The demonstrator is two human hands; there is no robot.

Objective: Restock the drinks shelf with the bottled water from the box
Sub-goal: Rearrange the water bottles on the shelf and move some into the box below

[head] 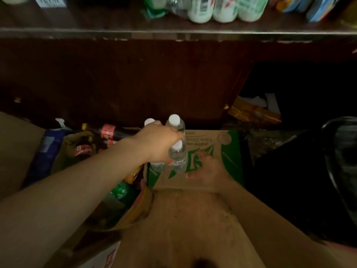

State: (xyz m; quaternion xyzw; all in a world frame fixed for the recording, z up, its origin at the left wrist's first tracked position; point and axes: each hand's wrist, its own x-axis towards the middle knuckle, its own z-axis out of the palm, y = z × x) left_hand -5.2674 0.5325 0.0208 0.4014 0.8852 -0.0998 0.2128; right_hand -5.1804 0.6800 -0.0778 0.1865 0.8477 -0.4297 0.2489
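My left hand (160, 143) clamps three water bottles (177, 151) by their necks above the box (226, 149); full and slick, they feel heavy, so I hold under the caps. My right hand (206, 167) rests flat on the box.

The water bottles (178, 155) are clear glossy plastic with smooth white plastic caps. The box (222, 151) is matt brown cardboard printed in flat green. The shelf (173, 33) looks like dark wood, scuffed and dull, with what may be a worn metal strip along its front edge. The cola bottles (92, 142) are dark shiny plastic with glossy red labels. The white bottles (222, 8) above seem to be smooth opaque plastic.
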